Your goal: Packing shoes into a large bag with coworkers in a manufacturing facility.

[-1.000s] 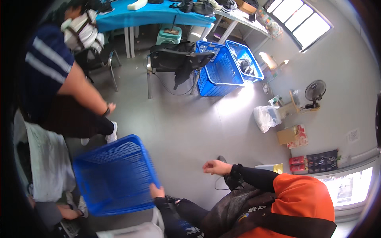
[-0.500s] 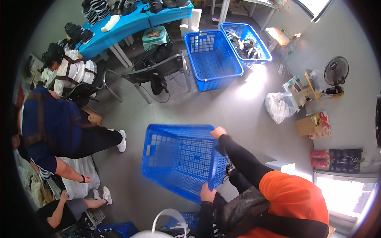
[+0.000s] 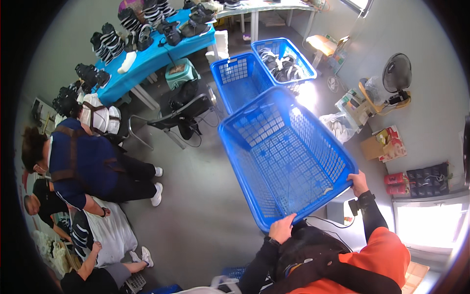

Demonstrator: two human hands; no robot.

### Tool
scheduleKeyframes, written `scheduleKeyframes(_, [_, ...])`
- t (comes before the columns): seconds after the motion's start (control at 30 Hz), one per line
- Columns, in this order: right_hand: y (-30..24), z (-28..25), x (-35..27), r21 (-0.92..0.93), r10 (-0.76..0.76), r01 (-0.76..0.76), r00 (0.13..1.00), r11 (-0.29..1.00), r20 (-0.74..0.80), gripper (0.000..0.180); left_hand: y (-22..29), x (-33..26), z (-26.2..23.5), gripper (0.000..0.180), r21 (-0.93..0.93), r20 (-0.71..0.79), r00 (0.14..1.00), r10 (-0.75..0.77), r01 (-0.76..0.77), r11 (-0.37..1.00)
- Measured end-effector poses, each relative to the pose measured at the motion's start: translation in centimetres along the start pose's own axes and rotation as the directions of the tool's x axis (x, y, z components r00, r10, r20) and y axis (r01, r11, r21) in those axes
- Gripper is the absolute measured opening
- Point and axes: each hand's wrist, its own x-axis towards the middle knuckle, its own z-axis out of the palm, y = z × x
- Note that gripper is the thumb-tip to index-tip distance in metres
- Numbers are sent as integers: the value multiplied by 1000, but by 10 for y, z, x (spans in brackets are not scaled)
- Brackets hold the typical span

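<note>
A large blue plastic basket [image 3: 286, 169] with lattice walls is held in front of me, tilted so its bare inside faces me. My left hand [image 3: 282, 229] is closed on the near rim, close to its left corner. At the near right corner, my right hand [image 3: 359, 183] grips the same rim. Beyond the far edge stands a second blue basket [image 3: 240, 81], partly hidden by the held one. Next to that one, a third blue basket [image 3: 306, 68] contains several black and white shoes [image 3: 281, 68].
A blue-covered table [image 3: 161, 54] with shoes runs along the far left, a black chair [image 3: 183, 110] before it. A person in navy [image 3: 90, 152] stands at left beside other seated people. At right are a fan [image 3: 397, 73], a white bag [image 3: 337, 128] and a carton [image 3: 374, 147].
The held basket has swung to the right and away from me, toward the two standing baskets. Both hands have kept their grip on its rim. The view has turned, and the person in navy has shifted.
</note>
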Motion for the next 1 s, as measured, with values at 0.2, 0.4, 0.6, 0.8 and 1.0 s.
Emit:
scheduleKeyframes(0.2, [-34,3,89,242,-52,65,997,968,-56,36,21,146,-85,49,245,27,977,210,-210,946])
scheduleKeyframes(0.4, [-85,143,267,467,-91,53,994,883,58,30,-37,326,-185,47,433,-54,971,235,-189,881])
scheduleKeyframes(0.6, [-168,264,463,408,-146,59,972,911,184,34,-95,526,-269,45,499,-106,972,211,-131,856])
scheduleKeyframes(0.8, [-163,325,549,11,368,-384,893,923,259,62,-105,582,-304,78,693,-149,988,-32,127,710])
scheduleKeyframes(1.0, [-164,369,481,-364,348,-158,762,918,546,58,-121,445,-337,77,328,-188,915,-356,400,855])
